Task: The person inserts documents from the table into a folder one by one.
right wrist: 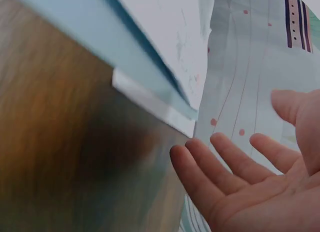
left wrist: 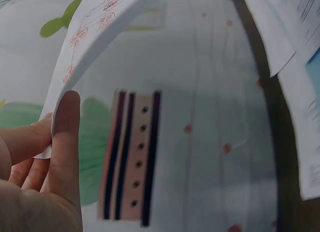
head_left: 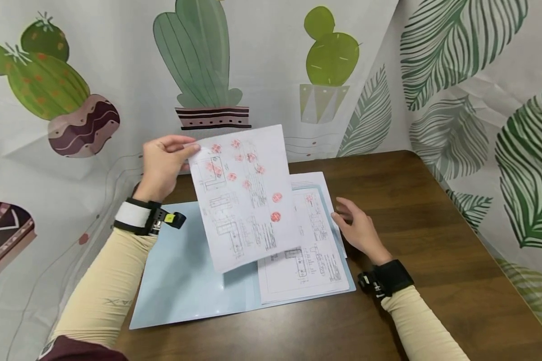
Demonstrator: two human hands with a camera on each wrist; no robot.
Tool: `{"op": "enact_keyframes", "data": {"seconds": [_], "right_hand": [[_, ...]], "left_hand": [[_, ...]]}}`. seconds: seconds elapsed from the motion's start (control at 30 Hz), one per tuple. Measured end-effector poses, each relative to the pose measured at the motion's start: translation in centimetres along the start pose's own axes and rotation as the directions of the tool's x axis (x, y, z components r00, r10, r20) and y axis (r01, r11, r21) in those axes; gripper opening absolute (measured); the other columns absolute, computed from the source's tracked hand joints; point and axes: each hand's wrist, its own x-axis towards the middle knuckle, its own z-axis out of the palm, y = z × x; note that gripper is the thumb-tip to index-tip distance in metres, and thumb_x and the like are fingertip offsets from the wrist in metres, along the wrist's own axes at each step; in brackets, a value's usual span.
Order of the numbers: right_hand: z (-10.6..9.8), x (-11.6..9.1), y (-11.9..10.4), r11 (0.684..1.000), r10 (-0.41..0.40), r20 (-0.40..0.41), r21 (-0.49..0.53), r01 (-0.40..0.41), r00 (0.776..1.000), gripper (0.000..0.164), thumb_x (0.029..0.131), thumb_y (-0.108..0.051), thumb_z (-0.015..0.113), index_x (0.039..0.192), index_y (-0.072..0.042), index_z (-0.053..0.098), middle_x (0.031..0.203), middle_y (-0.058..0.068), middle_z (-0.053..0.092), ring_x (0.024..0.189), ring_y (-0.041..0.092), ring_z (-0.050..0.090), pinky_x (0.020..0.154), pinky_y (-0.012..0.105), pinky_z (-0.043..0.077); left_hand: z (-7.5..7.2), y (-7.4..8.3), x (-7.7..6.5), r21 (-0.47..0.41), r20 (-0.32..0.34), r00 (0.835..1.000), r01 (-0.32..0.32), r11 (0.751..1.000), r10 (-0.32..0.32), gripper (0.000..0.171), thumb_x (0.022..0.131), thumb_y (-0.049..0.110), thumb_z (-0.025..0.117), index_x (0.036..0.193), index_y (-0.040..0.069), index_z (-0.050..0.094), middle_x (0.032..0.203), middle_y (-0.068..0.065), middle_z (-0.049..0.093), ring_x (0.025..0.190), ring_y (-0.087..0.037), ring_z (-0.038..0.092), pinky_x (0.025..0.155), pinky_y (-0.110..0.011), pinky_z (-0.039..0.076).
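My left hand point(head_left: 164, 163) pinches a sheet of paper point(head_left: 248, 200) at its upper left corner, thumb in front and fingers behind. Red stamps and line drawings cover the sheet, which hangs tilted above an opened light blue folder point(head_left: 176, 271). In the left wrist view the paper point(left wrist: 75, 57) curves up from between thumb and fingers. More printed sheets point(head_left: 304, 288) lie on the folder's right side, partly hidden by the raised one. My right hand point(head_left: 359, 228) hovers just right of the folder, its fingers point(right wrist: 225, 162) relaxed and holding nothing.
White paper point(head_left: 316, 179) sticks out from under the folder's far right edge. Folder and papers lie on a brown wooden table point(head_left: 411, 210). Behind it hangs a white cloth point(head_left: 271, 50) printed with cacti and leaves.
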Motion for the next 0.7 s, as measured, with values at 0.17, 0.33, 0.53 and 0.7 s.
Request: {"op": "enact_keyframes", "data": {"seconds": [0.17, 0.33, 0.53, 0.7], "right_hand": [[0.6, 0.3, -0.9, 0.990, -0.045, 0.067, 0.140, 0.035, 0.997, 0.059, 0.106, -0.030, 0.059, 0.156, -0.005, 0.039, 0.146, 0.023, 0.055, 0.130, 0.038, 0.059, 0.104, 0.052, 0.048], [1.3, 0.5, -1.6, 0.942, -0.084, 0.144, 0.334, 0.032, 0.986, 0.057, 0.108, -0.026, 0.056, 0.156, 0.000, 0.038, 0.147, 0.026, 0.054, 0.129, 0.038, 0.060, 0.097, 0.049, 0.053], [1.7, 0.3, -2.5, 0.878, -0.075, 0.258, 0.476, -0.059, 0.963, 0.056, 0.109, -0.030, 0.053, 0.155, -0.002, 0.040, 0.136, 0.027, 0.062, 0.114, 0.037, 0.069, 0.090, 0.050, 0.057], [1.8, -0.1, -3.1, 0.881, -0.036, 0.302, 0.460, -0.113, 0.953, 0.057, 0.108, -0.030, 0.055, 0.153, 0.001, 0.042, 0.127, 0.025, 0.068, 0.106, 0.031, 0.072, 0.084, 0.043, 0.060]], "left_hand": [[1.7, -1.9, -0.7, 0.037, 0.053, 0.997, 0.062, 0.997, -0.064, 0.027, 0.090, 0.008, 0.080, 0.112, -0.004, 0.074, 0.094, -0.006, 0.078, 0.078, -0.020, 0.075, 0.064, -0.029, 0.060], [3.0, -3.6, -1.4, 0.071, 0.098, 0.990, 0.097, 0.993, -0.103, 0.024, 0.093, 0.010, 0.078, 0.113, -0.002, 0.075, 0.097, -0.009, 0.077, 0.080, -0.021, 0.075, 0.067, -0.030, 0.061], [4.3, -5.0, -2.1, 0.082, 0.132, 0.984, 0.113, 0.990, -0.124, 0.023, 0.093, 0.011, 0.077, 0.113, -0.001, 0.075, 0.098, -0.010, 0.076, 0.082, -0.022, 0.074, 0.067, -0.031, 0.061], [5.0, -5.8, -2.3, 0.091, 0.125, 0.982, 0.134, 0.987, -0.145, 0.022, 0.093, 0.012, 0.077, 0.113, 0.001, 0.075, 0.100, -0.011, 0.076, 0.083, -0.023, 0.074, 0.069, -0.032, 0.061]]}}
